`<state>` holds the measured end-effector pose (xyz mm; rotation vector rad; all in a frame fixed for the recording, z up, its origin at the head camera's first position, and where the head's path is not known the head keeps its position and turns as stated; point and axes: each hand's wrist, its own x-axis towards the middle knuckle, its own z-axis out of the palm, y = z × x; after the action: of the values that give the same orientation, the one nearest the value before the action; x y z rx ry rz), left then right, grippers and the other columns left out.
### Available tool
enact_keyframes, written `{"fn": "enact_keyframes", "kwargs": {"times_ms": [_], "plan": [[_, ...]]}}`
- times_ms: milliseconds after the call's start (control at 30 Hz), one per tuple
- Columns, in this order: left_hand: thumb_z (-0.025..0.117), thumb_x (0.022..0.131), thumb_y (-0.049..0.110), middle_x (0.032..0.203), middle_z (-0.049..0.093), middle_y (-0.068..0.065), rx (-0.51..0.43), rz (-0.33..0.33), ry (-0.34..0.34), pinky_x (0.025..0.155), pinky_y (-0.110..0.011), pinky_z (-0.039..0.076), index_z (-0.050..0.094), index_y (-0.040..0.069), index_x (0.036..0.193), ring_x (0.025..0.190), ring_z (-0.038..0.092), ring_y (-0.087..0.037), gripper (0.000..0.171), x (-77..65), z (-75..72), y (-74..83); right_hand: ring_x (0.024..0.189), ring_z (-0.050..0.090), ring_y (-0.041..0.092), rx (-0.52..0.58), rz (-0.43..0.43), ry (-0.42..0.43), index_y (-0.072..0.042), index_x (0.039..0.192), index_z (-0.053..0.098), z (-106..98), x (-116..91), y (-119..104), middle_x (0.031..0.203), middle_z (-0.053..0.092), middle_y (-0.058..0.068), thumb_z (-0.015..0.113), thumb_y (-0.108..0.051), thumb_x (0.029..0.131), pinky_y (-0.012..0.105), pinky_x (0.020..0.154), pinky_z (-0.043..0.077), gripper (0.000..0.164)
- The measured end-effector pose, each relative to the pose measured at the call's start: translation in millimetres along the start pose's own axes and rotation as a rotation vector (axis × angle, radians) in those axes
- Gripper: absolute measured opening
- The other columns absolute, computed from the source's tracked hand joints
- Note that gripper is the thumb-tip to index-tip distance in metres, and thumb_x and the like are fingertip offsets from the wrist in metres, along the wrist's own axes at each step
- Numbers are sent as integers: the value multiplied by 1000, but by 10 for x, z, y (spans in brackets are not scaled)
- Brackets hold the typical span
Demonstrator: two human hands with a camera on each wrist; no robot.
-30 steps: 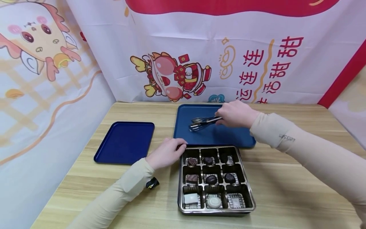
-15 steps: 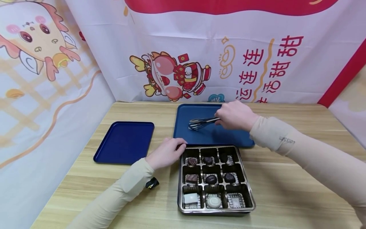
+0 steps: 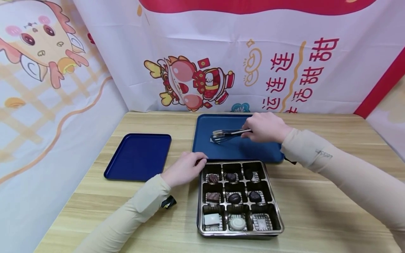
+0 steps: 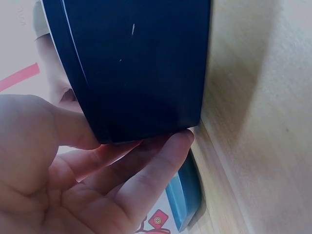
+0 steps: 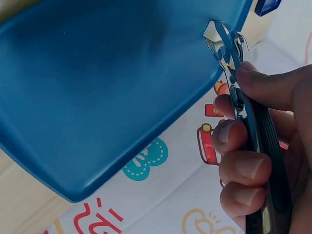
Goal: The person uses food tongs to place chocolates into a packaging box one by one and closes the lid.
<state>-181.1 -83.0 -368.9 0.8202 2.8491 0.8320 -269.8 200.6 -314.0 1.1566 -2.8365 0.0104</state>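
My right hand [image 3: 265, 127] grips a pair of serving tongs [image 3: 232, 133] over the larger blue tray [image 3: 202, 151]. At the tongs' forked tip sits a small white piece [image 5: 212, 32], seemingly a chocolate; whether it touches the tray I cannot tell. My left hand [image 3: 185, 169] holds the back left corner of a dark chocolate box [image 3: 240, 233]. In the left wrist view its thumb lies at the rim and its fingers [image 4: 156, 178] against the end wall. Dark chocolates [image 3: 234, 198], a white square [image 3: 212, 219] and a white swirled round [image 3: 237, 223] lie in the box's compartments.
A smaller dark blue tray [image 3: 139, 158] lies on the wooden table [image 3: 332, 168] at the left. A small black object [image 3: 168, 202] is beside my left wrist. A printed cloth [image 3: 196, 31] hangs behind the table's back edge.
My right hand and the tongs have shifted slightly to the right over the tray. My left hand stays at the box's corner.
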Motion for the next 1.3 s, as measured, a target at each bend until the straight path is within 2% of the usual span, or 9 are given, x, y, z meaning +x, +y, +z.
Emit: {"fn": "enact_keyframes", "kwargs": {"times_ms": [100,200,267,333,433,567,700,1133,1300], "plan": [[48,100,18,95,63,4,2,-2,-4,70,-25,43,66,8,114,69,55,-7,25,1,1,4,44,29,7,3,-4,13,-22,62,55,10,-30,18,52,33,-8,64,-34,90,27,40,22,32],[47,100,18,93,63,4,1,-6,-7,68,-25,43,66,8,114,65,54,-7,26,3,1,9,43,34,6,7,5,25,-21,72,67,24,-70,32,56,42,-10,65,-34,90,27,40,25,22],[47,101,19,94,63,4,5,-5,-7,68,-25,43,66,8,114,66,54,-7,26,5,3,10,44,40,4,13,28,24,-20,84,73,31,-98,43,62,53,-9,65,-35,90,26,40,30,18],[47,100,19,96,63,4,4,-5,-6,69,-25,43,66,8,114,68,54,-7,26,7,4,11,45,46,4,22,54,25,-18,98,75,27,-134,50,71,62,-6,65,-35,90,26,41,35,21],[47,100,19,98,64,4,9,-7,-3,72,-25,43,66,9,114,73,55,-7,25,8,5,10,45,48,4,7,96,38,-18,106,74,0,-202,56,77,66,-4,65,-36,90,27,39,35,26],[47,100,19,99,64,4,8,-4,-1,74,-25,42,67,9,113,76,56,-8,25,11,5,11,40,41,8,-21,156,71,-18,112,72,-51,-318,57,61,57,-7,63,-42,90,27,35,27,34],[47,100,19,102,64,3,6,-5,-1,75,-25,42,67,9,114,78,56,-8,25,9,4,14,38,34,10,-13,186,98,-16,114,71,-89,-437,62,50,43,-8,61,-46,90,27,37,23,40],[47,100,17,95,63,3,-13,-11,-9,70,-26,43,65,6,116,67,54,-8,26,0,-8,21,37,32,8,10,209,230,-18,112,72,-187,-862,-83,44,34,-12,64,-44,88,28,37,24,35],[47,101,18,96,64,2,-6,-7,-6,70,-25,43,66,6,116,67,55,-8,27,2,-1,10,40,33,5,21,181,282,-18,110,72,-210,-1032,-114,45,34,-16,62,-46,89,28,39,27,36]]}}
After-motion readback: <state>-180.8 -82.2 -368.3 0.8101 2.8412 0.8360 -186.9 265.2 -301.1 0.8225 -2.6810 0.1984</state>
